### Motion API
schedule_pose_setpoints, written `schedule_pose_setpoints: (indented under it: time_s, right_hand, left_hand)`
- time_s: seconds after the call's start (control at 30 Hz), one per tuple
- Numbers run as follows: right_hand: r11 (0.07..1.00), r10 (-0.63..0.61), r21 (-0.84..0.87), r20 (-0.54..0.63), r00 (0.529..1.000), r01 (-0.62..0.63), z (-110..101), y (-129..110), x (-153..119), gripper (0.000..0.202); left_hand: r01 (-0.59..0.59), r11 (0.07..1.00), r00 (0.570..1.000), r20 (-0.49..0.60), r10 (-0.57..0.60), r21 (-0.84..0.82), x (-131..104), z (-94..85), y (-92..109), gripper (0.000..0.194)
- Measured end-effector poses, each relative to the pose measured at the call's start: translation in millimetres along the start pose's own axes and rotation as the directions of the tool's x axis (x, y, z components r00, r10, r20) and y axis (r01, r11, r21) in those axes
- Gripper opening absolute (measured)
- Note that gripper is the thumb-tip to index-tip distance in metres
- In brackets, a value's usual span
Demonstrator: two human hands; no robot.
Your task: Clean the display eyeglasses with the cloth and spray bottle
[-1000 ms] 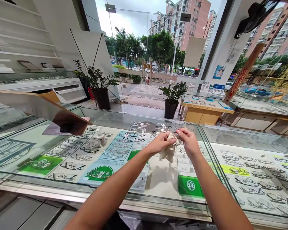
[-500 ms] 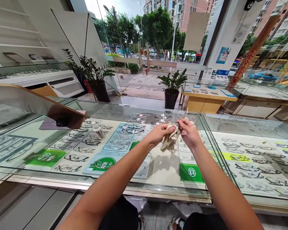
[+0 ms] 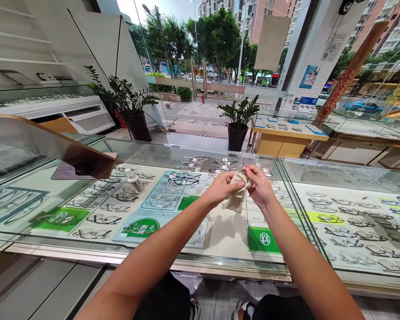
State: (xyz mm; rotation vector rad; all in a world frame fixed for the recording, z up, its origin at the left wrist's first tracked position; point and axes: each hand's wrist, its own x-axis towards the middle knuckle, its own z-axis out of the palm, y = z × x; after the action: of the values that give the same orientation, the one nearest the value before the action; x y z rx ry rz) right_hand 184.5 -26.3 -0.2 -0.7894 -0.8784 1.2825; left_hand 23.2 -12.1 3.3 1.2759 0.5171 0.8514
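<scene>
Head camera view: thin-rimmed glasses are held up over a glass display counter, one round rim showing just above the right fingertips, the rest hidden by fingers and cloth; the right hand pinches them between thumb and fingers; the left hand grips a pale cloth, thumb on top, its folds bunched against the right fingers and its lower edge hanging free.

Below, to the right, a green card bears a white circular emblem with M-like strokes; to the left, a pale blue display board carries small dark lettering, too fine to read surely, and a green oval with blurred white writing; farther left stands a white bottle, its red-and-dark label illegible; rows of spectacle frames surround these; beyond, a potted plant stands before the glass frontage.
</scene>
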Motion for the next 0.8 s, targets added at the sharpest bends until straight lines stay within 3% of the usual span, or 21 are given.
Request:
schedule_pose_setpoints:
  time_s: [0.3, 0.57, 0.8]
  right_hand:
    - [1.000, -0.026, 0.000, 0.030, 0.999, 0.026, 9.9, 6.5, -9.5, 0.030]
    - [0.926, -0.281, -0.242, 0.072, 0.957, 0.291, 6.2, -0.2, -10.6, 0.013]
    - [0.906, -0.330, -0.283, -0.006, 0.944, 0.315, 1.7, -0.6, -8.1, 0.014]
  left_hand:
    - [-0.165, 0.983, 0.979, -0.113, 0.173, 0.076, 3.6, 6.2, -12.1, 0.050]
    - [-0.189, 0.973, 0.974, -0.098, 0.203, 0.136, 4.9, 3.3, -11.0, 0.052]
    - [-0.142, 0.971, 0.987, -0.052, 0.155, 0.191, 2.2, 1.3, -5.8, 0.059]
